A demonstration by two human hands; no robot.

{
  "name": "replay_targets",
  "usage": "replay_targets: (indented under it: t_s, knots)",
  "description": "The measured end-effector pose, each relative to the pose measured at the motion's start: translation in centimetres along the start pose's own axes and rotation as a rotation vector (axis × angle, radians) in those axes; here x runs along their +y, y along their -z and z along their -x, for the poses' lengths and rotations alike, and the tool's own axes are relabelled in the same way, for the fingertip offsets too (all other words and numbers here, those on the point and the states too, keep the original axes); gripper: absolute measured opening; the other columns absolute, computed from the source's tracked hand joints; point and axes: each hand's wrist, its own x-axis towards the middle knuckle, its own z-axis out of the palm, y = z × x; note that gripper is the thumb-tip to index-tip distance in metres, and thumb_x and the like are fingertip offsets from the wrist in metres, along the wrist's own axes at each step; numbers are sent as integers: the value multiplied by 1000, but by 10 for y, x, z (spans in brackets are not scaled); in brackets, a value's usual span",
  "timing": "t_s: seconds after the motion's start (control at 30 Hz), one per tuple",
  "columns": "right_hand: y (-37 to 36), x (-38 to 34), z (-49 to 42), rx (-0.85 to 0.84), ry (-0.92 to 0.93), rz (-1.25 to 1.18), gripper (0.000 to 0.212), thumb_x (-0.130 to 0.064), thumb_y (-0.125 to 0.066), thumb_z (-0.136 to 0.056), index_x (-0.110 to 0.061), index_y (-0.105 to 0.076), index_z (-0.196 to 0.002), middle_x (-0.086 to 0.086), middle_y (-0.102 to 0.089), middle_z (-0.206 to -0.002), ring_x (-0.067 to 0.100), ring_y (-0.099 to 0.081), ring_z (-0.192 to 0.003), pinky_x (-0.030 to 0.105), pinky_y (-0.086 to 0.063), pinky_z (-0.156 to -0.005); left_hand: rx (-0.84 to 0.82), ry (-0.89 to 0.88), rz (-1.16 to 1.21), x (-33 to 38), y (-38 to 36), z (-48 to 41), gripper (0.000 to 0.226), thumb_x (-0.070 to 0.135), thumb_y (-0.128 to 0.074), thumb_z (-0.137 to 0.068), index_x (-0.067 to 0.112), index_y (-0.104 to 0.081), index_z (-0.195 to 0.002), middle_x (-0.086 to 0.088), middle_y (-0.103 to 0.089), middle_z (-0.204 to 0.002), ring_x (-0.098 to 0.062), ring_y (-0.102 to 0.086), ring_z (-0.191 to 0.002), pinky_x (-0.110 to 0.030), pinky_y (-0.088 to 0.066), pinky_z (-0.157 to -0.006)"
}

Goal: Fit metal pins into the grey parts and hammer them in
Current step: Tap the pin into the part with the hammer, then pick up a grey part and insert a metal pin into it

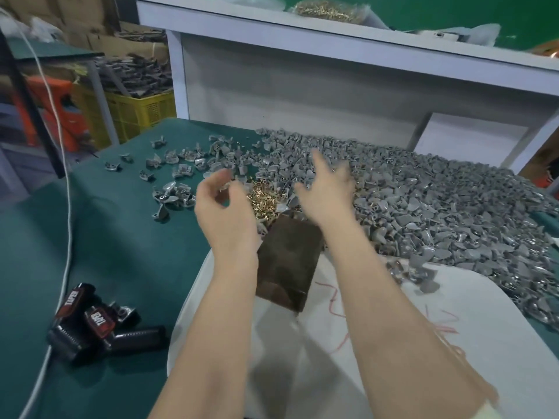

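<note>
Just beyond the dark block (pixel 287 261), my left hand (pixel 223 204) hangs by the loose metal pins (pixel 263 201), fingers curled as if pinching, though blur hides whether they hold anything. My right hand (pixel 328 189) is spread, empty, above the grey parts (pixel 423 204) heaped right of the block, I reckon to pick one. Far left of the block, a yellow crate (pixel 136 111) holds more grey pieces.

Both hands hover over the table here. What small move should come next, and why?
Probably the right hand dips to pick one piece off the heap of grey parts: its fingers are spread over the heap and hold nothing, and the brown block shows no part on it. Whether the left hand pinches something is too blurred to tell.
</note>
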Motion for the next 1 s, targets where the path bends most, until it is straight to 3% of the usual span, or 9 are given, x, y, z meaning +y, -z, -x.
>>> replay_targets:
  t_s: [0.1,0.2,0.3,0.5,0.67,0.77,0.83,0.9,1.0]
  knots:
    - [-36,-48,2,-239,371,-7,46,-15,-47,-94,-28,-46,-138,2,-59,-125,19,-58,-105,33,-46,-89,217,109,203,-2,9,-14,19,3,-47,-91,18,-54,-100,4,-57,-99,-5,-54,-86,-4,-39,-65]
    - [-71,-90,-4,-453,501,161,52,-8,-44,-92,-29,-44,-139,4,-45,-144,26,-47,-125,36,-41,-101,337,210,274,-7,16,-25,21,4,-44,-92,13,-54,-108,-8,-59,-118,-16,-56,-103,-10,-42,-74]
    - [-100,-105,-11,-587,457,353,48,-15,-49,-92,-29,-43,-138,7,-41,-145,31,-37,-131,47,-35,-106,364,222,264,-8,18,-26,22,7,-44,-93,16,-51,-112,-5,-57,-124,-12,-55,-97,-11,-42,-70]
    - [-103,-93,-12,-390,418,266,5,-9,-52,-88,-13,-54,-84,8,-54,-84,27,-49,-82,34,-40,-72,354,259,259,-10,15,-24,23,10,-43,-94,18,-50,-113,0,-55,-115,-7,-51,-85,-8,-39,-59]
    - [-74,-83,-15,-415,369,123,29,-5,-43,-89,-2,-66,-106,13,-66,-108,29,-60,-97,33,-50,-82,339,269,261,-7,16,-23,25,9,-43,-93,18,-50,-115,-2,-54,-117,-2,-46,-76,-7,-38,-57]
    - [-33,-70,-7,-455,400,-8,36,-4,-42,-90,-7,-68,-114,7,-65,-121,20,-59,-110,28,-45,-95,242,277,215,-7,14,-20,25,10,-46,-93,23,-50,-114,1,-56,-117,5,-48,-72,-6,-36,-57]
    - [-6,-57,1,-512,400,-117,35,-6,-44,-90,-15,-68,-114,-4,-66,-118,5,-59,-104,14,-41,-88,96,272,165,-6,10,-14,29,9,-49,-93,28,-53,-115,6,-56,-108,13,-51,-73,-1,-36,-60]
    - [12,-44,10,-563,363,-264,34,-5,-46,-89,-18,-71,-109,-12,-70,-103,-7,-60,-88,4,-40,-71,-87,244,104,-5,7,-9,28,10,-50,-94,34,-57,-108,7,-58,-118,6,-55,-100,-10,-39,-81]
    - [24,-31,20,-573,312,-404,35,-2,-44,-89,-22,-73,-95,-14,-71,-87,-4,-64,-84,13,-48,-74,-216,160,16,-2,5,-5,21,15,-53,-96,34,-61,-98,5,-64,-113,-6,-59,-104,-17,-45,-87]
